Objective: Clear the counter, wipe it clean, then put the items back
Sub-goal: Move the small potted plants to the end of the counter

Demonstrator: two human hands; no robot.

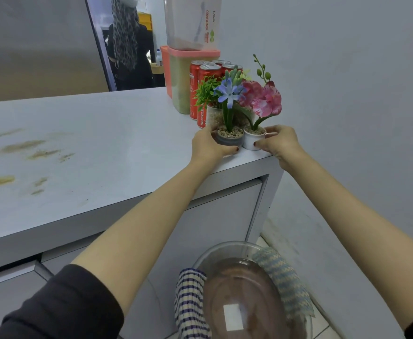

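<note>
On the right end of the white counter (102, 133) stand two small flower pots. My left hand (207, 145) grips the grey pot (228, 140) that holds a blue flower. My right hand (277, 141) grips the white pot (253, 141) that holds a pink flower. Both pots sit on the counter near its front right corner and touch each other. Behind them is a third pot with a green plant (206, 94), then several red cans (200, 77) and a tall pink-rimmed container (182, 79) with a clear container (192, 20) stacked on it.
Brown stains (29, 148) mark the left part of the counter. Below, on the floor side, a clear bowl (247, 294) holds water, with a striped cloth (190, 304) and a blue-green cloth (283, 282) draped on its rim. A wall stands close on the right. A person (129, 42) stands in the background.
</note>
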